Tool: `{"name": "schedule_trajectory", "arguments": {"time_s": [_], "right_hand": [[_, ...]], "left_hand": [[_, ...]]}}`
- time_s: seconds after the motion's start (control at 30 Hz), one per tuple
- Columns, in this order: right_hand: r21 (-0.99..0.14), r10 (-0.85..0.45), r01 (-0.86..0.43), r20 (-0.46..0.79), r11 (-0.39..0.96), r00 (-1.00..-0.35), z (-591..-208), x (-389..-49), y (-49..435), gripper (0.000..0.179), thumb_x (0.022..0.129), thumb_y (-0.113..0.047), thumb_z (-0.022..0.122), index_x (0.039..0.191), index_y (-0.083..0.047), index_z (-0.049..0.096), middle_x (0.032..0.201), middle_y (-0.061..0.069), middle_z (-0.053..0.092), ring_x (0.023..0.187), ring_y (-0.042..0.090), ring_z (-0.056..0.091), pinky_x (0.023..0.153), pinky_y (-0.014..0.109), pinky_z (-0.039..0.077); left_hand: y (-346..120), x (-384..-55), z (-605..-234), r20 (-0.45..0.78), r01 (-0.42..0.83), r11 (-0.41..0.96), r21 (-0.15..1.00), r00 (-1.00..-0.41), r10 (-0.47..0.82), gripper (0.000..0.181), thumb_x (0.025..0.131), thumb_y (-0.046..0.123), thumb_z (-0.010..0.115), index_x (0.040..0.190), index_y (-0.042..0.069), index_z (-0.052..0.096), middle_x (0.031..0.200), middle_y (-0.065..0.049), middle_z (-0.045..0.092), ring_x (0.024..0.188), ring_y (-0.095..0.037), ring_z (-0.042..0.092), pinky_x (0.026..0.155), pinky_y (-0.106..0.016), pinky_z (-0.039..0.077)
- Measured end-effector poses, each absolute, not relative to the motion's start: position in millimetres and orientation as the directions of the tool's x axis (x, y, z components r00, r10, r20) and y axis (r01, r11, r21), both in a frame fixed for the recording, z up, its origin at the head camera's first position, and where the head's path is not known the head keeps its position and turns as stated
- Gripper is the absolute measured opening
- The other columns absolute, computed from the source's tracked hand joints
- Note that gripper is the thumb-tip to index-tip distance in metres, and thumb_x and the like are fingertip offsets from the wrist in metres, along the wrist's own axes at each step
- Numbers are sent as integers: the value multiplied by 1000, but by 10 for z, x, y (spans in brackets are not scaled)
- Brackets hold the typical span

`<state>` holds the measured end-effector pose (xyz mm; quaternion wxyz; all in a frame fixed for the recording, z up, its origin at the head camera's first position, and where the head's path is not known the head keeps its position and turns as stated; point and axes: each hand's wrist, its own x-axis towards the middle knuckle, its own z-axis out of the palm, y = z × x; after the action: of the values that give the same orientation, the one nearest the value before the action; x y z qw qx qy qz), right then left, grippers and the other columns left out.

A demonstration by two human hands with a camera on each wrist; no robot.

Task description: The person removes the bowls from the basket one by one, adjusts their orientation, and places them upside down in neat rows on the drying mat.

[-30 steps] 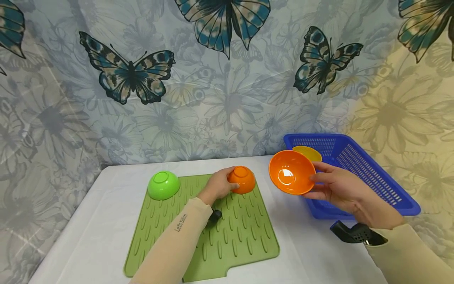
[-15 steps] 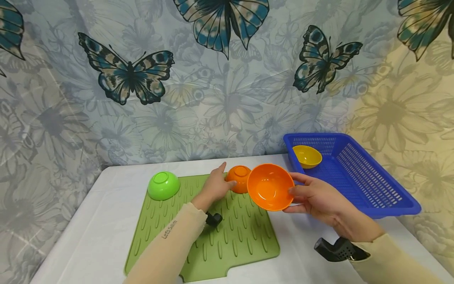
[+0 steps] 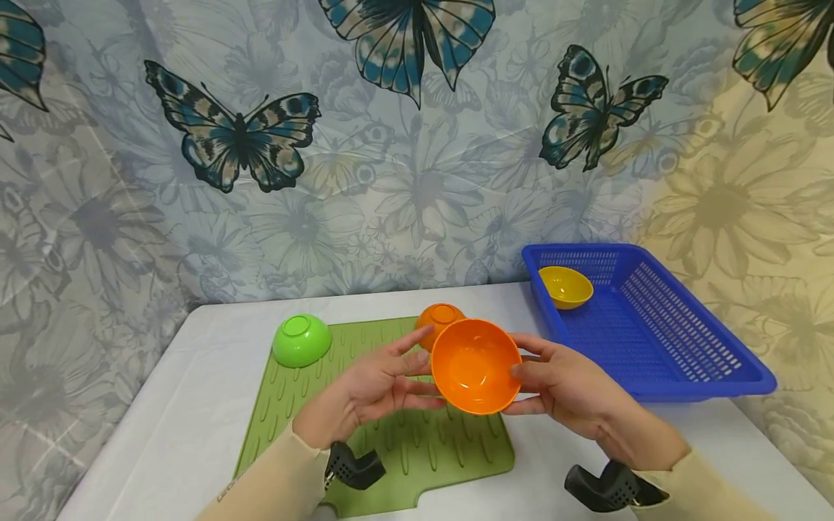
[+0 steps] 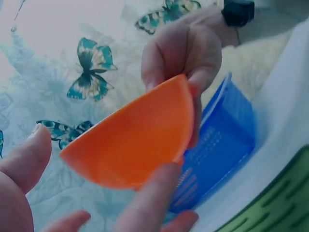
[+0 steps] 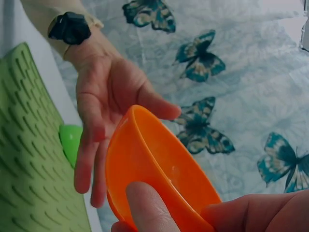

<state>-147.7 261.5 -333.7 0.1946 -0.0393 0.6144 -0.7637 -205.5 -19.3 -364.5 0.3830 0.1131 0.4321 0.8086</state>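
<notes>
My right hand (image 3: 573,383) pinches an orange bowl (image 3: 477,367) by its right rim, thumb inside and fingers behind, its hollow tilted toward the head camera. On the bowl's left side is my left hand (image 3: 378,387), fingers spread and not curled round it; whether a fingertip touches is unclear. In the left wrist view the bowl (image 4: 135,140) lies between the left thumb and fingers. A second orange bowl (image 3: 439,317) sits upside down on the green drying mat (image 3: 404,463), partly hidden behind the held one. An upturned green bowl (image 3: 301,340) rests at the mat's far left corner.
A blue slatted basket (image 3: 658,325) stands at the right of the white-covered table (image 3: 163,405), with a yellow bowl (image 3: 565,286) in its far left corner. Behind the table hangs a butterfly-patterned cloth (image 3: 417,181).
The right hand has brought the orange bowl left and toward the camera, from beside the basket to over the mat. The left hand has let go of the upturned orange bowl and moved beside the held one.
</notes>
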Motion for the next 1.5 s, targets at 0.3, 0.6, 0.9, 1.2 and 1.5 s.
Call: {"name": "schedule_trajectory", "arguments": {"time_s": [0.3, 0.6, 0.9, 1.2, 1.5], "right_hand": [[-944, -454, 260, -146, -202, -879, -3389, -1400, 2444, 58, 97, 1, 58, 150, 2, 34, 129, 25, 50, 105, 41, 64, 83, 52, 55], [-993, -341, 89, -58, -78, -938, -3306, -1378, 2448, 58, 105, -22, 54, 147, 13, 33, 140, 25, 50, 115, 34, 61, 92, 46, 53], [-709, -750, 550, -45, -441, -659, -3384, -1490, 2576, 88, 105, -59, 20, 144, 19, 31, 144, 37, 39, 137, 46, 36, 115, 50, 23], [-666, -752, 604, -96, -438, -652, -3483, -1570, 2531, 102, 100, -69, 26, 147, 21, 17, 148, 37, 33, 140, 45, 29, 116, 51, 20], [-740, -810, 594, -115, -316, -575, -3498, -1598, 2523, 76, 108, -52, 17, 129, 10, 56, 130, 28, 58, 124, 38, 55, 110, 50, 35]], "left_hand": [[-376, -1842, -3788, -75, -527, -381, 759, -653, 753, 63, 100, 5, 61, 156, 5, 33, 139, -23, 53, 114, -37, 62, 96, -52, 48], [-489, -1822, -3805, -82, -377, -340, 862, -764, 640, 63, 94, 0, 65, 152, 5, 40, 129, -21, 61, 107, -32, 66, 92, -52, 51], [-578, -1802, -3633, 45, -69, -191, 979, -843, 536, 67, 89, -6, 71, 150, 7, 47, 143, -20, 50, 122, -34, 57, 89, -45, 54], [-597, -1657, -3577, 232, 314, 54, 948, -794, 562, 59, 83, -6, 76, 138, 11, 62, 150, -7, 46, 132, -32, 47, 91, -36, 53], [-662, -1654, -3636, 579, 885, 185, 427, -424, 697, 63, 71, -8, 83, 129, 16, 71, 148, -10, 49, 126, -30, 54, 96, -35, 51]]}}
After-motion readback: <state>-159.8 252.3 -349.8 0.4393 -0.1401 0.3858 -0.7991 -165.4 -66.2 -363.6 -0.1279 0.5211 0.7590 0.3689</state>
